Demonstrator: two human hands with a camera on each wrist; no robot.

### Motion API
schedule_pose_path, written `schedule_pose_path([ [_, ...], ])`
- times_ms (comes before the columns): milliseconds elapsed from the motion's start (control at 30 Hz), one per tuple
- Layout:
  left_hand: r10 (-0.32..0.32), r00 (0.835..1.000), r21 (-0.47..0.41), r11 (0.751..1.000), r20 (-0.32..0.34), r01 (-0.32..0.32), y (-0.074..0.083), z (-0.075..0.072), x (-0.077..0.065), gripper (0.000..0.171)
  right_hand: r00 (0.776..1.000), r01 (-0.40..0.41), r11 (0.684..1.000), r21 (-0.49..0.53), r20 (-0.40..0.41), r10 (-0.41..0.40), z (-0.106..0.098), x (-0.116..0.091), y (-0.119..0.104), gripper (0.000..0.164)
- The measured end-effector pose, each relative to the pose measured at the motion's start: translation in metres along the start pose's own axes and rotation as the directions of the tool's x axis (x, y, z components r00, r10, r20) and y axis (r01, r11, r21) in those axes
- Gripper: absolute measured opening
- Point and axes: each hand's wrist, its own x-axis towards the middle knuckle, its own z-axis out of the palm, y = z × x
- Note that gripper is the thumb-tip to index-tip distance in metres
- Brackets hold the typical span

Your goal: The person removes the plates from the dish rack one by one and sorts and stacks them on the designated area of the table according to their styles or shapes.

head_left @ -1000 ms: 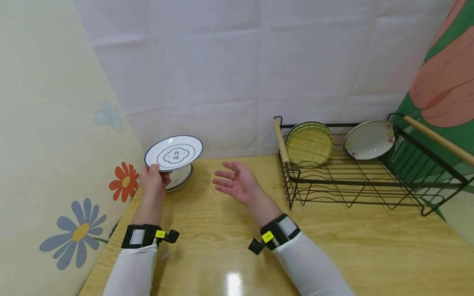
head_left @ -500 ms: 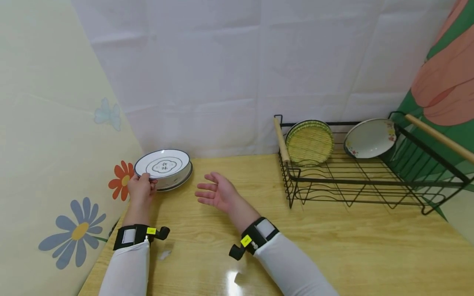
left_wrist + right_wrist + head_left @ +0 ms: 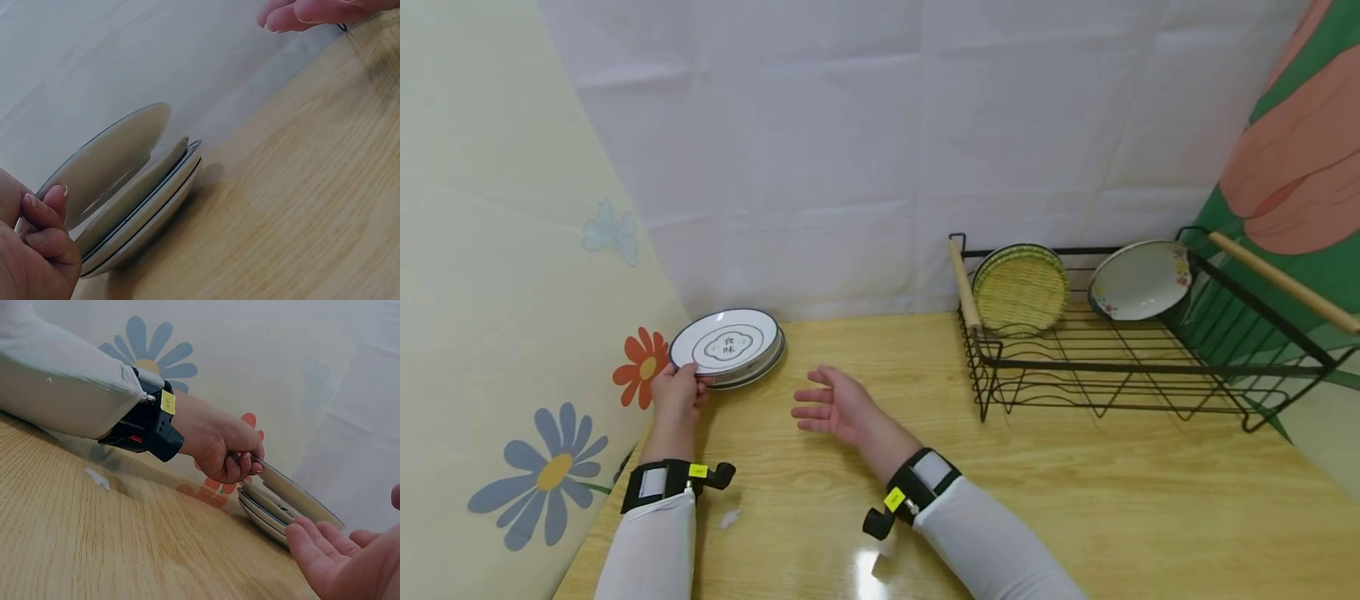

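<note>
At the back left of the table my left hand [image 3: 676, 390] pinches the near left rim of a white plate [image 3: 724, 340] with a blue edge and dark characters in its middle. The plate lies over a small stack of plates [image 3: 147, 215]. In the left wrist view it is tilted, with a gap between its underside and the stack at the far side. My right hand [image 3: 835, 406] hovers to the right of the stack, fingers extended and palm turned toward it, holding nothing. From the right wrist view, the fingertips of this hand overlap the stack's near edge.
A black wire dish rack [image 3: 1101, 365] with wooden handles stands at the right. Inside it lean a round yellow-green woven tray [image 3: 1021, 293] and a white bowl [image 3: 1138, 282] with painted flowers. A small white scrap [image 3: 730, 518] lies on the wooden table [image 3: 1112, 500].
My left hand has brought the plate down and left, from raised above the stack to close over it. My right hand has moved left and slightly nearer to me, still extended.
</note>
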Motion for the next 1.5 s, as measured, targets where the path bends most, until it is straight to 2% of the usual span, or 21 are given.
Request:
schedule_pose_path([
  [433,-0.016,0.999,0.035,0.999,-0.052,0.018,-0.009,-0.001,0.01,0.048,1.0,0.003,1.0,-0.024,0.004,-0.003,0.0,-0.004,0.004,0.061],
  [1167,-0.029,0.999,0.112,0.993,-0.041,0.034,-0.018,-0.004,0.018,0.051,1.0,0.009,0.998,-0.067,0.025,-0.007,0.005,-0.002,0.017,0.061],
  [1333,-0.021,0.998,0.104,0.994,-0.056,0.027,-0.017,-0.002,0.018,0.05,1.0,0.003,0.997,-0.074,0.014,-0.002,0.005,-0.001,0.017,0.06],
  [1500,-0.04,0.997,0.065,0.997,-0.062,0.044,-0.017,-0.002,0.018,0.052,1.0,-0.001,0.996,-0.085,0.014,0.002,0.004,-0.001,0.019,0.06],
])
